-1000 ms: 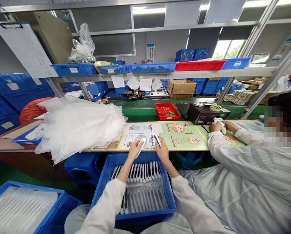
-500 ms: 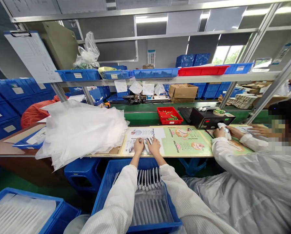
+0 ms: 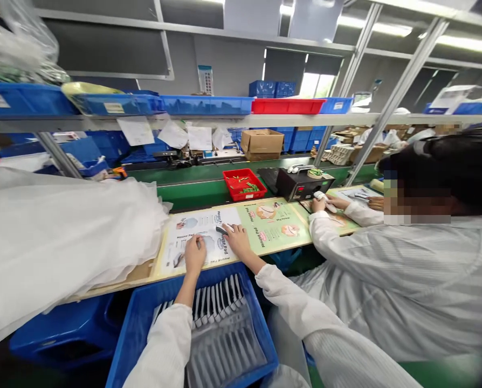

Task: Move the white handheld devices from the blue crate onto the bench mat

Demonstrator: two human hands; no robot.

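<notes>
My right hand (image 3: 238,240) is over the mouse-pad sheet (image 3: 192,251) on the bench, its fingers on a small white-and-dark-grey device (image 3: 222,230), possibly a computer mouse. To the left and nearer me, my left hand (image 3: 195,252) has its fingertips pinched together just above the same sheet. Whatever is between them, if anything, is too small to make out. Below my forearms stands a blue bin (image 3: 261,328) with a row of slim white-and-black pieces (image 3: 219,302) and a translucent divided tray (image 3: 225,350).
White foam sheets (image 3: 63,231) are piled at left, overhanging the bench. A red tray (image 3: 245,185) with small green parts stands behind the mats, beside a black box (image 3: 303,183). At right, a co-worker's hands (image 3: 319,203) hold a white device. A shelf with trays (image 3: 206,105) crosses above.
The view has swung to the right. My hands, together on the device before, are now apart: the right still has it, and the left has drawn away to the left.
</notes>
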